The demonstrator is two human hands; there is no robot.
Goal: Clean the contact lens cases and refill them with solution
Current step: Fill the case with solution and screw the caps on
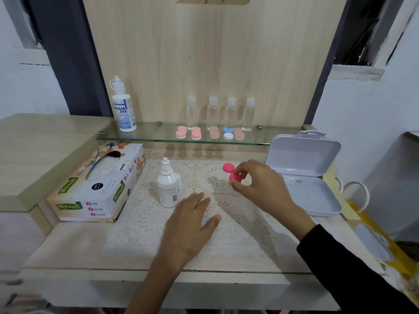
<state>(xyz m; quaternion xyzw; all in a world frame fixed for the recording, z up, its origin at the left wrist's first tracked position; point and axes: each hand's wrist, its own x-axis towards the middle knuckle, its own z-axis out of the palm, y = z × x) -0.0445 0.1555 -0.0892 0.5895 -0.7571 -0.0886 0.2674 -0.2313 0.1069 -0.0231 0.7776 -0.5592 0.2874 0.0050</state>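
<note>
Lens case (227,167), bright pink, is pinched at its nearer cap by the curled fingers (243,171) of my right hand (260,189) (whether it touches the lace mat (147,223) I cannot tell). My left hand (192,225) lies flat, fingers straight, on that mat on the desk (68,245), just beside the small solution bottle (168,189).

"Mysoft" tissue box (97,186), "EYE" bottle (124,109)

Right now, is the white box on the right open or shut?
Open. The white box has its lid raised and standing behind the base, and the inside of the base shows.
</note>
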